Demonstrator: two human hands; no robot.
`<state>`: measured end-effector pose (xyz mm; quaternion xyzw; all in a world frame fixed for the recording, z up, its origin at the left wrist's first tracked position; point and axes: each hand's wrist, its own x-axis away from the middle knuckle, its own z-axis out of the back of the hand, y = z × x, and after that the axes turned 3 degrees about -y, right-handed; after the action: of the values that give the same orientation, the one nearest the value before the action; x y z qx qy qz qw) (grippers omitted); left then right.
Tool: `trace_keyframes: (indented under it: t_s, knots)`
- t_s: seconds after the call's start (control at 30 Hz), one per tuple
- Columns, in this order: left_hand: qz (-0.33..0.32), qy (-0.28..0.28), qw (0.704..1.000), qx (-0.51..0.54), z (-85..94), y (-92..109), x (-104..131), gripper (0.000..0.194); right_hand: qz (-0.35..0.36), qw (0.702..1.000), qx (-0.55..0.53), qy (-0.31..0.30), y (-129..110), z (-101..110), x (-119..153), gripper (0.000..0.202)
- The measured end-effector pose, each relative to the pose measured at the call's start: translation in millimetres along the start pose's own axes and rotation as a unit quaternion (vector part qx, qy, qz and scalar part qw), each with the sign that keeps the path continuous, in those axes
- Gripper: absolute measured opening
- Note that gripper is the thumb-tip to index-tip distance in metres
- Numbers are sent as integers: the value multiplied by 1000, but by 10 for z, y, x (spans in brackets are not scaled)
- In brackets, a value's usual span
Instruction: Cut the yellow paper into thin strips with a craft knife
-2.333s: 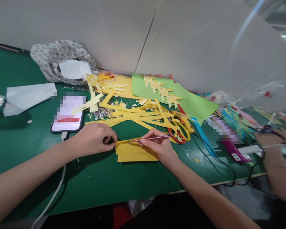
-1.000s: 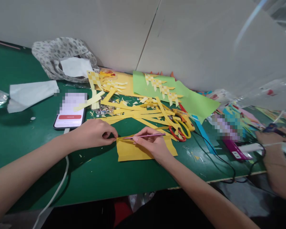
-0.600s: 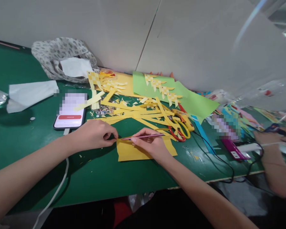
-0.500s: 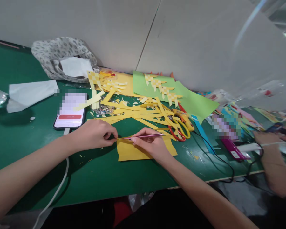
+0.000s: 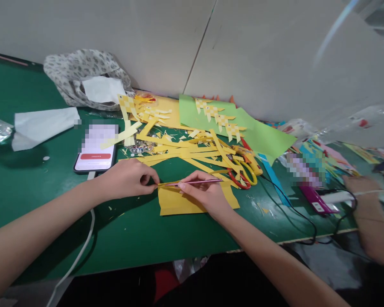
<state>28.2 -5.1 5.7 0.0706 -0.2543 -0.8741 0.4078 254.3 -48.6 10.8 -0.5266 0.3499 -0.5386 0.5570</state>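
My left hand (image 5: 136, 177) is closed in a pinch at the upper left corner of a yellow paper sheet (image 5: 179, 204), where a thin strip or folded edge meets the fingertips. Between the thumb and fingers of my right hand (image 5: 203, 192) lies a slim, shiny pink pen-like tool (image 5: 206, 181), nearly level, its tip pointing left at the pinched paper. Whether it is a pen or tweezers, I cannot tell. The right hand covers part of the sheet, which lies on the green table (image 5: 131, 243).
Behind my hands are yellow paper strips (image 5: 176, 151), red-and-yellow scissors (image 5: 248, 175) and a yellow glue gun (image 5: 252, 164). Woven paper fish (image 5: 217, 115) lie on green paper (image 5: 265, 138). A phone (image 5: 96, 149) with a white cable is at left. Another person's arm (image 5: 368, 213) rests at right.
The view has shifted slightly. Both hands keep the same grip on the paper and the pink tool; the other person's hand at right has moved a little.
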Motion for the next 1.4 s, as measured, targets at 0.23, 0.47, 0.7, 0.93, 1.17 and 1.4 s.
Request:
trace_keyframes:
  t_s: [0.23,0.47,0.7,0.93,1.17,1.4]
  knots:
    - [11,-15,1000,-23,25,48,9,19,1,1000,7,-12,10,12,-10,21]
    - [7,-5,998,-68,-5,72,12,17,2,1000,11,-15,26,48,-21,21]
    - [15,-5,998,-62,-15,69,9,18,-5,1000,18,1,15,126,-3,22]
    - [11,2,998,-66,-10,78,15,17,2,1000,11,3,36,162,25,22]
    - [9,6,998,-61,-5,68,19,18,10,1000,-2,0,68,170,6,21]
    - [-1,10,999,-30,-29,50,19,15,1,1000,-13,-14,61,197,-30,23]
